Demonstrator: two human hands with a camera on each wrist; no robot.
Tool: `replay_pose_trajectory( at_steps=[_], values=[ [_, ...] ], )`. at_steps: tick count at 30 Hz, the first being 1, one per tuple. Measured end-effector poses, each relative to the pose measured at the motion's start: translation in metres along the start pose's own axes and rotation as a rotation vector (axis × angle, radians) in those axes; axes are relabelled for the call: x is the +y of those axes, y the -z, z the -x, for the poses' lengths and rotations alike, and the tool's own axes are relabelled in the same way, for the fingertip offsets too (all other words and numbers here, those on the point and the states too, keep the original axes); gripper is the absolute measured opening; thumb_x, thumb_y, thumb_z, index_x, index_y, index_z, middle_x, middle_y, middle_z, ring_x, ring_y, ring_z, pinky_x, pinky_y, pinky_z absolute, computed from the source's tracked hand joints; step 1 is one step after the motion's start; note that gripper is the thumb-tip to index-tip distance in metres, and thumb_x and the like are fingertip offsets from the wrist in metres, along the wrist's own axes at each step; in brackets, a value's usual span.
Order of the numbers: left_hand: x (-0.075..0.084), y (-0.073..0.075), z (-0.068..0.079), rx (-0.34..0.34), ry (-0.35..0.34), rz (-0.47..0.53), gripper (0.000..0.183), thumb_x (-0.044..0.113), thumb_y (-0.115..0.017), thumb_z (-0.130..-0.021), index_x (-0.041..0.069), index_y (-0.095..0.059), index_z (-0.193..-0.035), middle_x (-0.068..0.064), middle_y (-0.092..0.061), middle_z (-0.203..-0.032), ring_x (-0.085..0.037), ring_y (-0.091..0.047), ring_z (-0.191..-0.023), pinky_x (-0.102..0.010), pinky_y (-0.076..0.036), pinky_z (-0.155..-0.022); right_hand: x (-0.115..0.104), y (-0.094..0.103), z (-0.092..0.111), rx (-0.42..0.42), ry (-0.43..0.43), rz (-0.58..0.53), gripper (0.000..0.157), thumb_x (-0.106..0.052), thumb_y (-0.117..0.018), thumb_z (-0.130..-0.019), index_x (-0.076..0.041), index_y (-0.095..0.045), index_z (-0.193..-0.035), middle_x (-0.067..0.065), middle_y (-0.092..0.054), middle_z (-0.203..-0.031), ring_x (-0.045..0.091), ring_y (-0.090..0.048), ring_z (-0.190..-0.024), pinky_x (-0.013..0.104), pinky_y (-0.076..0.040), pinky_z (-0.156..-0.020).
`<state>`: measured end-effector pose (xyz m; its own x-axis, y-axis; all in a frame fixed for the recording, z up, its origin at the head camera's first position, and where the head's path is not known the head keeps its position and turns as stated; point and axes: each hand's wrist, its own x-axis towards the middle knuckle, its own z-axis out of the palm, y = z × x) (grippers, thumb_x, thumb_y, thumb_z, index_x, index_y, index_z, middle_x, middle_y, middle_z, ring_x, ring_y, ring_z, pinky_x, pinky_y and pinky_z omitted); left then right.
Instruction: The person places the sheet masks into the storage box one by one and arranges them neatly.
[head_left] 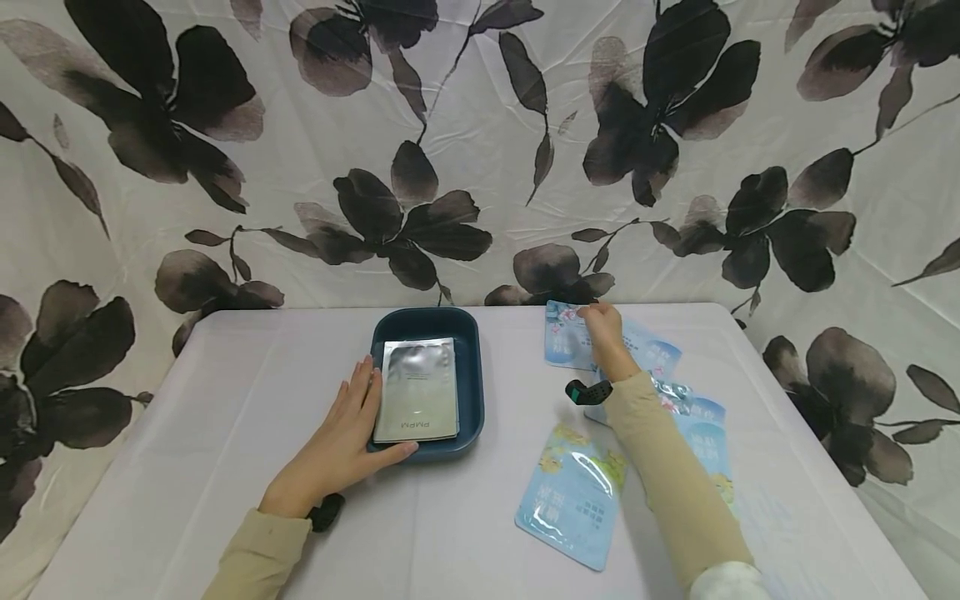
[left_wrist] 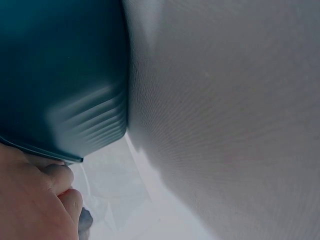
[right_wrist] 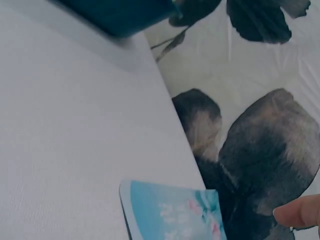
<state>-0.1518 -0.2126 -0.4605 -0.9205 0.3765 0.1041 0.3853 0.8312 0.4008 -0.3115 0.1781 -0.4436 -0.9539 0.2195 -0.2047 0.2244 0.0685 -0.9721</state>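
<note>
The left hand (head_left: 337, 442) lay flat along the tray's left side at centre frame, fingers straight and touching its rim, thumb across the near edge. The right hand (head_left: 611, 340), well apart from it, was at the upper edge of a light-blue sachet (head_left: 564, 337) right of centre; whether thumb and finger pinched it I could not tell.

That sachet looked light, thin and bendable, its glossy film probably slippery; a corner or sealed edge seemed the best hold, lifted clear of its overlapping neighbours. The dark-teal tray (head_left: 471, 383) looked stiff and easily steadied by the rim.

Counting outward: one tray; in it, a silvery-green sachet (head_left: 417, 392) on top, any beneath uncounted. Of blue sachets there were at least four: the one by the right hand, one overlapping just right of it (head_left: 648, 340), one right of the sleeve (head_left: 705, 429), and one lower right of centre (head_left: 573, 504). Two beige sleeves, one white table (head_left: 225, 400) and a floral cloth (head_left: 412, 83) behind completed the frame.
</note>
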Motion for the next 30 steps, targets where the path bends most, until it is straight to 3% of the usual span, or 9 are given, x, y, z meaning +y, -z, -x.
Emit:
replay_pose_trajectory(
  at_steps=[4,11,16,24,30],
  values=[
    [-0.001,-0.001,-0.001,-0.006,0.001,0.003,0.121,0.072,-0.062,-0.083,-0.003,-0.004,-0.157,-0.016,0.012,-0.164,-0.032,0.01,-0.151,-0.053,-0.005,-0.121,0.006,0.002,-0.006,0.015,-0.051,0.072,0.062,-0.017,-0.051,-0.098,0.008,-0.027,-0.151,0.023,-0.025,-0.157,0.037,-0.024,-0.145,0.05,-0.023,-0.118],
    [-0.001,-0.002,0.0,-0.005,0.0,0.001,0.12,0.072,-0.062,-0.083,-0.004,-0.005,-0.157,-0.016,0.012,-0.164,-0.027,0.014,-0.151,-0.053,-0.005,-0.121,0.013,0.0,-0.014,0.068,-0.078,0.468,0.083,-0.035,-0.068,-0.089,0.006,-0.029,-0.15,0.027,-0.023,-0.154,0.042,-0.022,-0.14,0.055,-0.026,-0.114],
    [0.0,0.0,0.0,0.001,0.0,-0.002,0.12,0.071,-0.063,-0.082,-0.004,-0.006,-0.157,-0.016,0.012,-0.165,-0.031,0.01,-0.151,-0.054,-0.006,-0.121,0.019,-0.001,-0.018,0.059,-0.029,0.665,0.096,-0.039,-0.079,-0.081,0.01,-0.027,-0.146,0.031,-0.021,-0.149,0.045,-0.022,-0.135,0.054,-0.028,-0.112],
    [0.002,0.0,0.0,-0.001,-0.001,-0.003,0.12,0.071,-0.063,-0.082,-0.003,-0.006,-0.157,-0.016,0.012,-0.164,-0.033,0.009,-0.151,-0.055,-0.006,-0.12,0.024,-0.007,-0.016,0.078,0.037,0.781,0.102,-0.039,-0.087,-0.073,0.01,-0.031,-0.142,0.034,-0.026,-0.139,0.048,-0.025,-0.128,0.057,-0.022,-0.112],
    [0.001,-0.001,-0.002,-0.002,-0.002,-0.004,0.12,0.07,-0.063,-0.083,-0.002,-0.004,-0.157,-0.016,0.012,-0.164,-0.034,0.008,-0.151,-0.054,-0.005,-0.12,0.021,-0.018,-0.01,0.032,0.055,0.84,0.104,-0.041,-0.089,-0.069,0.004,-0.031,-0.143,0.034,-0.029,-0.135,0.048,-0.027,-0.126,0.057,-0.023,-0.111]
  ],
)
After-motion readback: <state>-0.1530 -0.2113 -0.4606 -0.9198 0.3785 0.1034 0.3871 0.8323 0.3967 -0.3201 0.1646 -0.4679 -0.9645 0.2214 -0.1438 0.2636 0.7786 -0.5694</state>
